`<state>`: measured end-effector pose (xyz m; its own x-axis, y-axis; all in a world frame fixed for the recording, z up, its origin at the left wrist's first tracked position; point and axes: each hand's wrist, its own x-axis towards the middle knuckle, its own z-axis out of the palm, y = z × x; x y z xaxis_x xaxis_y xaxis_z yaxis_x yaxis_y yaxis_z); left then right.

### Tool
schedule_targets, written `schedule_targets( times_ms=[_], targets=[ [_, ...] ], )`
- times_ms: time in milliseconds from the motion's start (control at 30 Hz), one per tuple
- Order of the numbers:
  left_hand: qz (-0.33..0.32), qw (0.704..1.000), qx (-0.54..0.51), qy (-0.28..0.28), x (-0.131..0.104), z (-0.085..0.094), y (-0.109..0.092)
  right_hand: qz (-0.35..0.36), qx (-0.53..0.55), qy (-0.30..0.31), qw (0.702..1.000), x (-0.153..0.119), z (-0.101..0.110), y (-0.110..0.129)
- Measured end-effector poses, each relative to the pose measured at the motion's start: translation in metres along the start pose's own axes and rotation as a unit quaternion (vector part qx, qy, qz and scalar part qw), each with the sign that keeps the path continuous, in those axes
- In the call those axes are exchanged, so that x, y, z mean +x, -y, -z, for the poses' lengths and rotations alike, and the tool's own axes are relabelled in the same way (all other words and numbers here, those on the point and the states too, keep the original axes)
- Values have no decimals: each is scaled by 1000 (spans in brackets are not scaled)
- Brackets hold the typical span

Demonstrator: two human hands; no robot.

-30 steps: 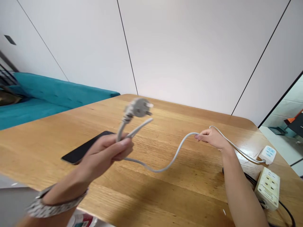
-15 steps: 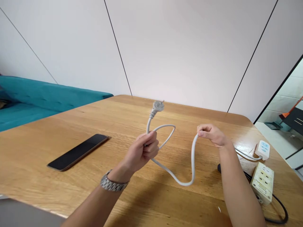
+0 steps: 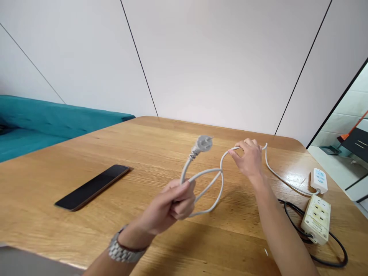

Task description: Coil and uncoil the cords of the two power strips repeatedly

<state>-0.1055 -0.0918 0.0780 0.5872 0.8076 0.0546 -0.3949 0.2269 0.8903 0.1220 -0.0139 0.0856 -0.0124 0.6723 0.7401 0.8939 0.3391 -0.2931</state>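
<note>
White cord held in both hands above the table

A watch (image 3: 123,251) is worn on the left wrist. The left hand (image 3: 178,199) is closed firmly around the white cord (image 3: 221,170), with the plug (image 3: 204,143) left sticking up above the thumb. Farther out, the same cord is pinched by the right hand (image 3: 248,157), its thumb and fingers nearly together. To the right, a yellowed socket box (image 3: 317,216) with a black cord (image 3: 340,264) is seen on the table (image 3: 120,234); just beyond is the white socket box (image 3: 319,180) to which the white cord is joined. A phone (image 3: 93,188) is laid to the left.

Compared with half a second ago, the plug is leaned farther right, the low sag between the hands has been replaced by a small loop, and the right hand has been moved slightly farther back.
</note>
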Motion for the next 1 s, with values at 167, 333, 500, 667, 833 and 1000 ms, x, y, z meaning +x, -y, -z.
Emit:
schedule_targets(
  times_ms=[167, 333, 500, 667, 833, 1000],
  targets=[
    [60, 992, -102, -33, 14, -23, 32, 63, 18, -48, 997, -2, 3, 11],
    [33, 971, -193, -140, 36, -32, 43, 105, 48, 32, 993, -7, 20, 37],
    [-23, 944, -241, -224, 59, -22, 32, 135, 82, 216, 964, -13, 35, 55],
    [-61, 930, -211, -293, 77, -4, 2, 107, 116, 339, 928, -16, 35, 65],
    [-180, 909, -187, -328, 78, 2, -44, 88, 121, 446, 882, -20, 7, 61],
    [-277, 909, -203, -236, 37, 6, -92, -22, 72, 462, 884, -15, -26, 19]
  ],
)
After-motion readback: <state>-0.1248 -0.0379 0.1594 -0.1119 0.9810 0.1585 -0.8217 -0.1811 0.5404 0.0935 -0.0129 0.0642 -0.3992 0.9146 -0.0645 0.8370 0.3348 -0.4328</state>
